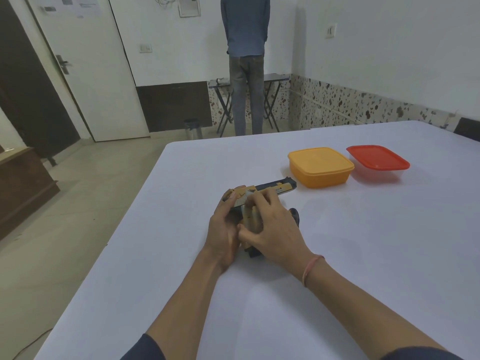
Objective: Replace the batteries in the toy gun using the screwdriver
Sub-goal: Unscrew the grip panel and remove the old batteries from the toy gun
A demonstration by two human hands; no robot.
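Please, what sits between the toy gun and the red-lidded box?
An orange box sits between the toy gun and the red-lidded box, per the head view.

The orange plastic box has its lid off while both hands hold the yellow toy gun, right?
No: the head view shows the orange plastic box with its lid on. The left hand and right hand do both hold the yellow and black toy gun.

The broad white surface carries a yellow-and-black plastic toy gun near its middle, a square orange lidded plastic box just beyond the muzzle, and a red-lidded clear plastic box just beside that one to the right.
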